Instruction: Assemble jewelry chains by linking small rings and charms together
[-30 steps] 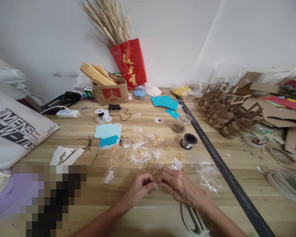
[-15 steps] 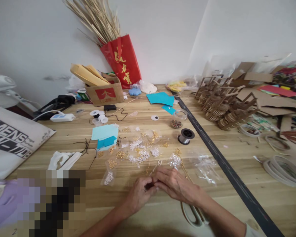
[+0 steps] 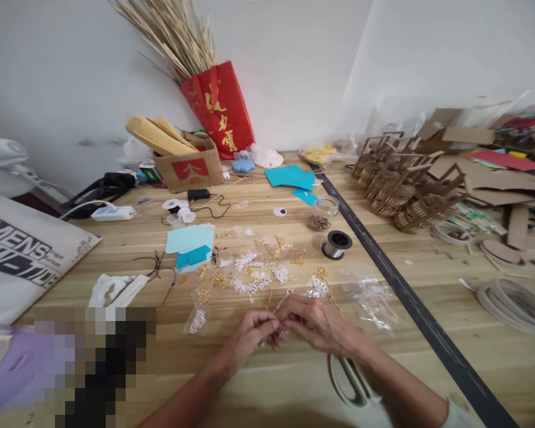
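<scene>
My left hand (image 3: 253, 334) and my right hand (image 3: 315, 324) meet over the front middle of the table, fingertips pinched together. A thin silver chain (image 3: 277, 305) with a ring at its far end runs down to them. Small bead-like bits show below my left fingers, which are closed on the chain. What my right fingers pinch is too small to make out. Beyond the hands lie bags of silver rings (image 3: 316, 288), a gold chain (image 3: 324, 276), silver findings (image 3: 258, 282) and gold findings (image 3: 218, 279). Scissors (image 3: 354, 383) lie partly under my right forearm.
A wire spool (image 3: 337, 245) and a jar of beads (image 3: 319, 223) stand at centre right. Clear plastic bags (image 3: 377, 300) lie beside a dark strip (image 3: 396, 291). Small woven baskets (image 3: 396, 190) stand back right. A red bag (image 3: 223, 113) leans on the wall. Blue sheets (image 3: 189, 241) lie left.
My left fingers have shifted slightly and turned, and small bead-like bits now show below them. Both hands stay together. At the far right, a hand has left the view.
</scene>
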Available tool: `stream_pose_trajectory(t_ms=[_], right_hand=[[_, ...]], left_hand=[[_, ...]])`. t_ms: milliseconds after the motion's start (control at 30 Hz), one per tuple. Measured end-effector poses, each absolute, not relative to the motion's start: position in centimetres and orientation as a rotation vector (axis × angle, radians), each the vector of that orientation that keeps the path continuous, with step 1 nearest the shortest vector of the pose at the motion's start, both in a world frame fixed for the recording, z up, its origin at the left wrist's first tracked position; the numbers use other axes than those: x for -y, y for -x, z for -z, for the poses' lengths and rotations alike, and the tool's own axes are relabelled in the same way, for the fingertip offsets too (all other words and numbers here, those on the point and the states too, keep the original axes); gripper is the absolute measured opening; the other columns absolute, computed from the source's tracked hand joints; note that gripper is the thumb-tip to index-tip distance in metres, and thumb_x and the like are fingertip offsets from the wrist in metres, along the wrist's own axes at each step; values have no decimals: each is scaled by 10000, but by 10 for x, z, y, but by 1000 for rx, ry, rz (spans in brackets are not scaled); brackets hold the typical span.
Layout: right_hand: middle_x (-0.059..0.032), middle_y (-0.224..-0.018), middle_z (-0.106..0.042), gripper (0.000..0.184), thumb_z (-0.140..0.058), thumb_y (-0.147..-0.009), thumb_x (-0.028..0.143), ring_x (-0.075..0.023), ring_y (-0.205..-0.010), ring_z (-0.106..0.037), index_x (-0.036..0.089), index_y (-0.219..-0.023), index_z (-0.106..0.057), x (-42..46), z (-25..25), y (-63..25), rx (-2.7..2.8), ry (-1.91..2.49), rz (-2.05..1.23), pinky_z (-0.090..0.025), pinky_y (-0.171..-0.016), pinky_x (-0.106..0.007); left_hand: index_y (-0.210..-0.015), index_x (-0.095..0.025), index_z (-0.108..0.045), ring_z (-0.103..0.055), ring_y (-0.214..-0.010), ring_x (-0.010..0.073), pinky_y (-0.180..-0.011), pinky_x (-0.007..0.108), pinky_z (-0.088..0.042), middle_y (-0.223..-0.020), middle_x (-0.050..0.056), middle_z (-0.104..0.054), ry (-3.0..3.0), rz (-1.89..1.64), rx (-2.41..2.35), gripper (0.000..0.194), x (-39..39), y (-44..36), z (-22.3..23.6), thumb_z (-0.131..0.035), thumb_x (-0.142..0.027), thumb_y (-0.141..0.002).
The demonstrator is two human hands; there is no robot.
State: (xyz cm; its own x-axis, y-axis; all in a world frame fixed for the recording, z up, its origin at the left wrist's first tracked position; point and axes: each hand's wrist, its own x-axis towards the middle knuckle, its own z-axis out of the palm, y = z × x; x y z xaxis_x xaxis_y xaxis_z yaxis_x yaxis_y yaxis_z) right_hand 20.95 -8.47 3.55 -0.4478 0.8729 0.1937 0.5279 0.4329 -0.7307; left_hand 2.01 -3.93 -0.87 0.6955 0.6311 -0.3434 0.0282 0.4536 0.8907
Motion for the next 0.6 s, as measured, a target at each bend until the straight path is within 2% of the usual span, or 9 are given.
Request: stream_pose_trajectory(t_ms=[133,267,600], right_hand=[[-25,-825,-626,47,-525,-924,160,-134,-706,-584,171,-950,-563,87,-35,-209,2145,1200,-832,-445,-658,-231],[-40,-881,-637,48,-532,-917,163,-152,-788,-601,176,-952,-563,88,-32,-208,2210,1171,-843,-462,-736,-259],[-39,-939,-630,137,-474,-961,173,-141,-863,-606,192,-919,-602,87,-30,-203,2275,1111,-830,-457,-777,-233]], left_hand=[[-690,-76,-677,-592,-544,128,-549,241,-444,-633,57,-641,-906,-447,-732,509,40,-21,11,-750,-579,-653],[-700,-67,-674,-595,-540,132,-550,247,-446,-622,64,-640,-837,-452,-714,542,40,-23,10,-729,-606,-666],[-668,-97,-602,-601,-539,144,-558,268,-449,-603,52,-633,-803,-469,-730,526,41,-21,15,-730,-606,-667]])
